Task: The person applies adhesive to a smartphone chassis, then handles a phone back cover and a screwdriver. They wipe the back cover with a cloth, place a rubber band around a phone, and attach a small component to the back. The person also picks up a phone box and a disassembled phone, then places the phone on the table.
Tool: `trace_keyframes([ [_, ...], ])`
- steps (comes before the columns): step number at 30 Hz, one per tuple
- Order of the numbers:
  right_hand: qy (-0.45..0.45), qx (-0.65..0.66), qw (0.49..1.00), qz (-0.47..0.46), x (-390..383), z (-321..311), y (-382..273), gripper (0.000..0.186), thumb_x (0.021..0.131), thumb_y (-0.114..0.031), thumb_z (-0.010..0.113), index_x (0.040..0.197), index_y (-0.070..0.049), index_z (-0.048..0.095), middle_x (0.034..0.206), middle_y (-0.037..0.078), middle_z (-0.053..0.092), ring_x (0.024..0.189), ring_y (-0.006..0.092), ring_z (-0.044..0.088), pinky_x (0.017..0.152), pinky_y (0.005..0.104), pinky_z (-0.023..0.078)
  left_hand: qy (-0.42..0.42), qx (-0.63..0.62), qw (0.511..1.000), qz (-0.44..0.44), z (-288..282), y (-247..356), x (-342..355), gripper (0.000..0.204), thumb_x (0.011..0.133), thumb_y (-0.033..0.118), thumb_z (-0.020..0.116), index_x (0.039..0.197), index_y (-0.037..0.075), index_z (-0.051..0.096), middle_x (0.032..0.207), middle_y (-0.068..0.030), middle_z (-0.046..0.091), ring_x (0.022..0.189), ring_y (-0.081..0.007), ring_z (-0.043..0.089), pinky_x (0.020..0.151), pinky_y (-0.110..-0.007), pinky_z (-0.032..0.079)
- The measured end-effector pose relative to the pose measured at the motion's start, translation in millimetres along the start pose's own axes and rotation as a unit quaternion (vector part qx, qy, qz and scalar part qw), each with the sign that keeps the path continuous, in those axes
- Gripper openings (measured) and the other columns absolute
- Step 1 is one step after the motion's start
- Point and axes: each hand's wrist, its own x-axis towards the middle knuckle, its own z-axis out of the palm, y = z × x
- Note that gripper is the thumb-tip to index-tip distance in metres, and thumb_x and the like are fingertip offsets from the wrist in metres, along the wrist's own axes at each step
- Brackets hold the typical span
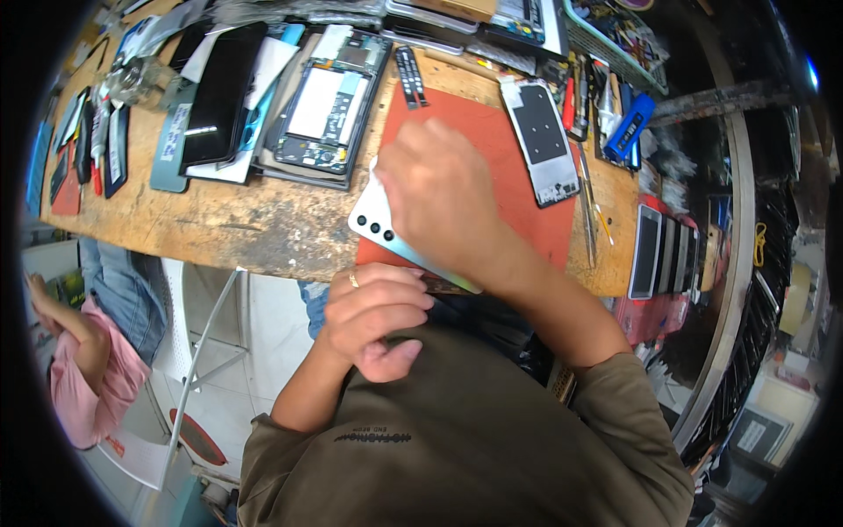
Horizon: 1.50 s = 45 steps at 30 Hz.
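A pale, iridescent phone back cover (376,217) with three dark camera rings lies at a slant, camera end to the left, near the front edge of an orange-red mat (474,132). My right hand (439,193) is closed over the cover and hides much of it. Whatever its fingers hold, if anything, is out of sight beneath the knuckles. At the bench's front edge, just below the cover, my left hand (378,312) has loosely bent fingers and its thumb held apart, with nothing visible in it. A gold ring sits on one of its fingers.
An opened phone (325,105) and a dark phone (224,97) lie on the wooden bench (263,220) at left. A phone frame (540,140) rests on the mat's right side. Tweezers (587,211) and a tool holder (615,132) are beyond it. Someone in pink (105,378) sits at left.
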Motion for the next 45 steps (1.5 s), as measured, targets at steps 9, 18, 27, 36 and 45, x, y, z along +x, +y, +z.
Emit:
trace_keyframes([
  [9,0.023,-0.066,0.996,-0.050,-79,-16,-33,0.009,0.078,-0.011,0.067,0.079,-0.006,0.060,0.084,0.008,0.053,0.077,0.0273,0.054,0.065,0.0412,0.039,0.132,0.060,0.989,-0.025,-10,0,-10,0.024,0.077,0.008,0.072,0.075,0.008,0.048,0.067,-0.0053,0.051,0.060,-0.0226,0.050,0.056,-0.035,0.050],
  [18,0.063,0.004,0.971,0.230,-132,-70,2,0.010,0.083,0.001,0.077,0.087,-0.002,0.068,0.078,0.012,0.056,0.070,0.0318,0.054,0.063,0.0446,0.041,-0.005,0.179,0.983,0.036,-7,-4,3,0.029,0.071,0.008,0.070,0.063,0.010,0.042,0.059,-0.0023,0.040,0.047,-0.0194,0.038,0.044,-0.031,0.029],
  [27,0.019,0.032,0.999,-0.005,-20,-18,26,0.006,0.086,-0.006,0.071,0.086,-0.002,0.066,0.085,0.010,0.059,0.083,0.0322,0.060,0.073,0.0446,0.048,-0.001,0.175,0.983,0.053,-9,-6,-1,0.034,0.072,0.004,0.069,0.062,0.011,0.037,0.057,-0.0029,0.038,0.047,-0.0206,0.036,0.044,-0.032,0.027],
  [36,-0.015,-0.032,0.995,-0.094,-57,-14,-18,0.006,0.078,-0.008,0.066,0.081,-0.004,0.063,0.083,0.009,0.052,0.079,0.0269,0.054,0.070,0.0396,0.041,0.149,0.192,0.969,-0.037,-16,3,-8,0.035,0.084,-0.002,0.066,0.067,0.009,0.037,0.058,-0.0059,0.041,0.049,-0.0202,0.036,0.049,-0.033,0.031],
  [45,-0.035,-0.078,0.996,-0.005,-140,-78,-20,0.011,0.081,-0.007,0.072,0.088,-0.004,0.064,0.082,0.008,0.051,0.074,0.0256,0.053,0.064,0.0394,0.039,0.110,0.303,0.945,-0.054,-16,-6,4,0.034,0.086,-0.002,0.067,0.070,0.008,0.038,0.061,-0.0062,0.041,0.052,-0.0224,0.038,0.052,-0.036,0.030],
])
